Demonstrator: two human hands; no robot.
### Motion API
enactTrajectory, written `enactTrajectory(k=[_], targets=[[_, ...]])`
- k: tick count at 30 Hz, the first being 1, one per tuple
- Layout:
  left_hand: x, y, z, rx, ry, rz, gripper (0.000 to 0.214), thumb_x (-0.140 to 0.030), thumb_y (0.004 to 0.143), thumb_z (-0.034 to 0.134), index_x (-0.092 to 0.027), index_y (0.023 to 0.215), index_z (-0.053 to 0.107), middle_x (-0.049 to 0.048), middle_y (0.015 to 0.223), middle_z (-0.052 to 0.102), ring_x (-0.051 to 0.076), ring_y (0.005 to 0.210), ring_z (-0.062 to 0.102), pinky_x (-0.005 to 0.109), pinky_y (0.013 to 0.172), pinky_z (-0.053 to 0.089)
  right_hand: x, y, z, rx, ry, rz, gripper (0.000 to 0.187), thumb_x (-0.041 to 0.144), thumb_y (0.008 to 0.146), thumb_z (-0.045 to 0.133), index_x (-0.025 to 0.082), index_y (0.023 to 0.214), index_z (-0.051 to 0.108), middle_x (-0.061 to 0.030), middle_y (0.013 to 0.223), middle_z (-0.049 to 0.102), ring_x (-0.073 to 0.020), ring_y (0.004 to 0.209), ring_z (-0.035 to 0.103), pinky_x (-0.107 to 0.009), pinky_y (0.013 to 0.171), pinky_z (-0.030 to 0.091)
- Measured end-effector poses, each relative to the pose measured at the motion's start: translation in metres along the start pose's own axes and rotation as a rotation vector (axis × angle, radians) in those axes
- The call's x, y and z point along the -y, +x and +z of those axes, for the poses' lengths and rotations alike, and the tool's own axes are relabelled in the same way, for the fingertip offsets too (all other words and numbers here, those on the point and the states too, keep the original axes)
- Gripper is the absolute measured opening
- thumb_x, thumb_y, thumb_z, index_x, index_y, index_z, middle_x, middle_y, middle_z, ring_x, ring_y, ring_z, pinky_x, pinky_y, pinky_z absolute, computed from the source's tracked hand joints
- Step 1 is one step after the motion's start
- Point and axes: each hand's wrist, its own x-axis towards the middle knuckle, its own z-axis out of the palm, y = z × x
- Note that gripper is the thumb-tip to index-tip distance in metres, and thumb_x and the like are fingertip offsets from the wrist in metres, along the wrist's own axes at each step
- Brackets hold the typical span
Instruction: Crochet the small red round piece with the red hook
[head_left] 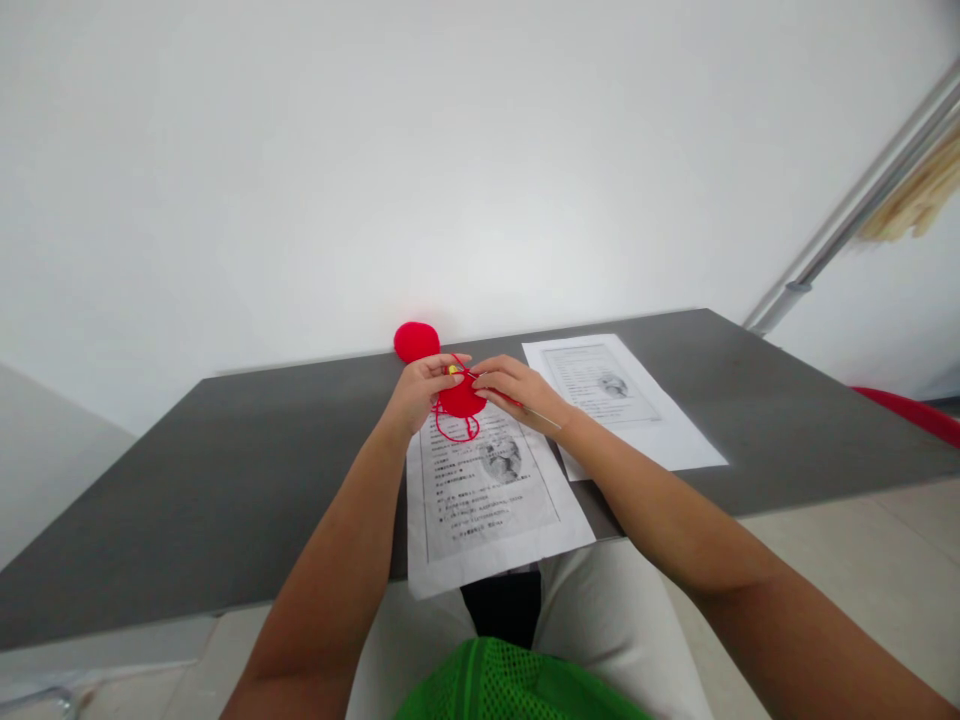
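Note:
My left hand (421,390) pinches a small round red crocheted piece (461,401) over the nearer printed sheet (487,500). My right hand (514,388) is closed on a thin crochet hook (536,412) whose tip meets the piece; the shaft runs back along my wrist. Loose red yarn (456,432) loops down onto the sheet. A red ball of yarn (416,342) lies on the dark grey table (225,470) just beyond my left hand.
A second printed sheet (622,400) lies to the right of the first. A white wall stands behind the table. A metal pole (855,210) leans at the upper right, a red object (915,412) shows past the right edge, and green mesh (495,685) lies on my lap.

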Motion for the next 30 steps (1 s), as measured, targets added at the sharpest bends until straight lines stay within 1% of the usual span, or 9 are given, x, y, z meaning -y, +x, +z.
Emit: enactTrajectory(k=[3,7,11,12,14,17,22,26,30], targets=[[0.000,-0.001,0.001,0.026,-0.059,-0.048,0.044,-0.017,0.054,0.079,-0.011,0.097,0.070,0.0058,0.079,0.072,0.018,0.073,0.066,0.029,0.072,0.050,0.000,-0.002,0.002,-0.001,0.011,0.018,0.015,0.025,0.092,0.048,0.022,0.099,0.061,-0.0086,0.105,0.061,-0.0184,0.099,0.058,-0.034,0.085,0.052],[0.003,-0.001,0.005,0.034,-0.134,-0.091,0.043,-0.016,0.055,0.079,-0.011,0.097,0.070,0.0072,0.081,0.073,0.018,0.075,0.067,0.030,0.074,0.051,0.001,-0.005,0.007,0.014,0.043,0.147,0.017,0.026,0.091,0.048,0.022,0.101,0.061,-0.0075,0.110,0.057,-0.0186,0.101,0.056,-0.036,0.088,0.051],[0.010,0.001,0.011,-0.010,-0.189,-0.058,0.041,-0.017,0.056,0.079,-0.011,0.095,0.069,0.0079,0.083,0.073,0.018,0.078,0.068,0.030,0.076,0.051,0.002,-0.008,0.016,-0.032,0.044,0.312,0.021,0.027,0.093,0.043,0.021,0.108,0.056,-0.0046,0.099,0.058,-0.0161,0.089,0.059,-0.034,0.083,0.053],[0.011,0.002,0.013,-0.027,-0.190,-0.042,0.041,-0.017,0.056,0.079,-0.011,0.095,0.069,0.0079,0.084,0.073,0.018,0.079,0.067,0.030,0.077,0.051,0.003,-0.008,0.019,-0.036,0.041,0.327,0.022,0.027,0.094,0.041,0.020,0.109,0.055,-0.0046,0.098,0.057,-0.0157,0.087,0.059,-0.033,0.080,0.053],[0.015,0.003,0.015,-0.066,-0.155,0.000,0.043,-0.020,0.055,0.079,-0.012,0.096,0.069,0.0075,0.086,0.073,0.019,0.081,0.067,0.030,0.077,0.051,0.004,-0.008,0.022,-0.041,0.023,0.318,0.020,0.028,0.094,0.042,0.021,0.107,0.056,-0.0058,0.105,0.055,-0.0166,0.093,0.057,-0.033,0.083,0.052],[0.019,0.006,0.015,-0.127,0.001,0.077,0.047,-0.023,0.055,0.079,-0.012,0.099,0.068,0.0060,0.087,0.072,0.020,0.082,0.066,0.032,0.078,0.051,0.007,-0.006,0.021,-0.041,-0.071,0.221,0.016,0.025,0.093,0.044,0.020,0.103,0.056,-0.0090,0.110,0.053,-0.0196,0.101,0.052,-0.036,0.088,0.049],[0.023,0.010,0.006,-0.166,0.315,0.167,0.047,-0.024,0.064,0.071,-0.011,0.109,0.066,0.0040,0.080,0.070,0.018,0.077,0.063,0.032,0.076,0.050,0.010,0.000,0.013,-0.025,-0.176,0.130,0.014,0.024,0.093,0.045,0.017,0.097,0.057,-0.0122,0.099,0.057,-0.0226,0.095,0.050,-0.039,0.085,0.047],[0.024,0.013,-0.004,-0.222,0.619,0.255,0.042,-0.020,0.069,0.065,-0.011,0.109,0.067,0.0029,0.073,0.066,0.016,0.070,0.059,0.031,0.074,0.048,0.008,0.001,0.010,-0.053,-0.116,0.123,0.012,0.023,0.092,0.048,0.019,0.094,0.059,-0.0098,0.096,0.063,-0.0215,0.092,0.054,-0.039,0.084,0.047],[0.022,0.014,-0.011,-0.244,0.818,0.309,0.039,-0.017,0.073,0.060,-0.008,0.111,0.066,0.0086,0.087,0.069,0.017,0.076,0.060,0.032,0.080,0.047,0.005,0.000,0.009,-0.045,-0.003,0.170,0.013,0.022,0.092,0.050,0.019,0.095,0.062,-0.0067,0.092,0.068,-0.0194,0.090,0.059,-0.035,0.084,0.048]])
